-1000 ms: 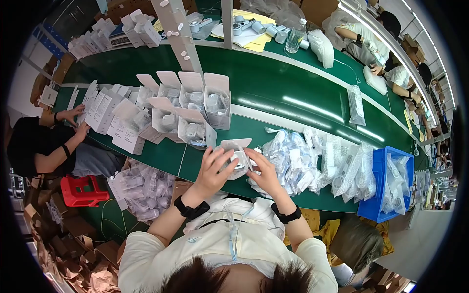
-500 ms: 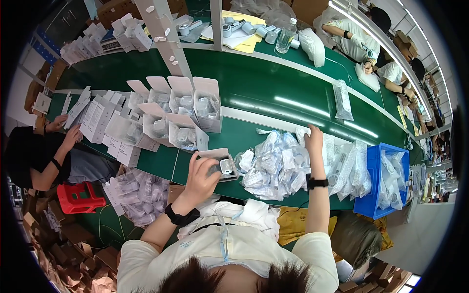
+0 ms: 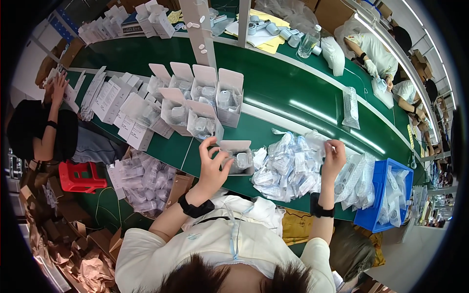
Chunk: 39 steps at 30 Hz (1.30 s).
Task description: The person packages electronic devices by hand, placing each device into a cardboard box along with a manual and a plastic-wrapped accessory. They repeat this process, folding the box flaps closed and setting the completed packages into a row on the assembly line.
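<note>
Since half a second ago, the left hand (image 3: 212,168) has come off the open white cardboard box (image 3: 235,144) and is now just beside its left side; the right hand (image 3: 332,163) has shifted along the right edge of the pile of clear plastic bags with white and pale-blue contents (image 3: 288,168). The left hand's fingers are spread and curved; whether one brushes the box is unclear. The right hand's fingertips are drawn close together by clear plastic, and I cannot tell whether they pinch it.

The box rests on the green counter (image 3: 168,154), between the left hand and the pile, a white clear-wrapped item (image 3: 242,159) inside. A cluster of filled white boxes with raised flaps (image 3: 204,108) stands beyond the left hand. Right of the pile lie clear bubble-wrap packets (image 3: 354,178), next to a blue plastic bin (image 3: 366,219).
</note>
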{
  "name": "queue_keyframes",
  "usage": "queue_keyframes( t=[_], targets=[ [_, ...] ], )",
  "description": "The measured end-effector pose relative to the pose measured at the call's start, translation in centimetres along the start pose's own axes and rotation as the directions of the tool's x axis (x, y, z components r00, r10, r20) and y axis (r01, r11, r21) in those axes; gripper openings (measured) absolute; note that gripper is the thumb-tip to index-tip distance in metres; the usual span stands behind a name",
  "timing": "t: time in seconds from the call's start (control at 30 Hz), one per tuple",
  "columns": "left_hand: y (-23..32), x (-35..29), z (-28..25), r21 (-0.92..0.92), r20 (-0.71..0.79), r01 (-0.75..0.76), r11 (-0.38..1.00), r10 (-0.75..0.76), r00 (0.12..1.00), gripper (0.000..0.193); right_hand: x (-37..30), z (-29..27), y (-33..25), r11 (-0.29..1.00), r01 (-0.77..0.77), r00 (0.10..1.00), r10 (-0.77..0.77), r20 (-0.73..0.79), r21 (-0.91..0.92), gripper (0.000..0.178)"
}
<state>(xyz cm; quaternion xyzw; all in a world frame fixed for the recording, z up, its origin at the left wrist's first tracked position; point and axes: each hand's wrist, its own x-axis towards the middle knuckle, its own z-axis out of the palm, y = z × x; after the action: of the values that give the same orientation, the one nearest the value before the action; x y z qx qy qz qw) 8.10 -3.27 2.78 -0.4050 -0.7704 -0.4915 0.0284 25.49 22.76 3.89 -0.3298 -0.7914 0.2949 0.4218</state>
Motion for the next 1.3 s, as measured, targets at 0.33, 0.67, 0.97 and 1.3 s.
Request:
queue_keyframes(
  t=[0.33, 0.67, 0.97, 1.3],
  targets=[
    [-0.8, 2.2, -1.1, 0.024, 0.194, 0.081, 0.996, -0.084, 0.977, 0.008, -5.8, 6.7, -11.3, 0.730, 0.519, 0.578, -0.683, 0.446, 0.445, 0.013],
    [-1.3, 1.3, -0.9, 0.040, 0.127, 0.079, 0.996, -0.083, 0.988, 0.009, -7.4, 9.1, -11.3, 0.694, 0.702, 0.422, -0.585, 0.693, 0.159, 0.039],
    [-7.6, 1.6, -10.7, 0.305, -0.518, 0.171, 0.937, 0.013, 0.855, 0.031, -10.3, 10.7, -6.0, 0.843, -0.135, 0.832, -0.188, 0.522, 0.520, 0.073],
    [-25.1, 0.0, -18.2, 0.871, -0.039, 0.302, 0.387, -0.560, 0.828, 0.084, -9.4, 12.5, -3.7, 0.723, -0.647, 0.606, 0.294, 0.739, 0.243, 0.071]
  ],
)
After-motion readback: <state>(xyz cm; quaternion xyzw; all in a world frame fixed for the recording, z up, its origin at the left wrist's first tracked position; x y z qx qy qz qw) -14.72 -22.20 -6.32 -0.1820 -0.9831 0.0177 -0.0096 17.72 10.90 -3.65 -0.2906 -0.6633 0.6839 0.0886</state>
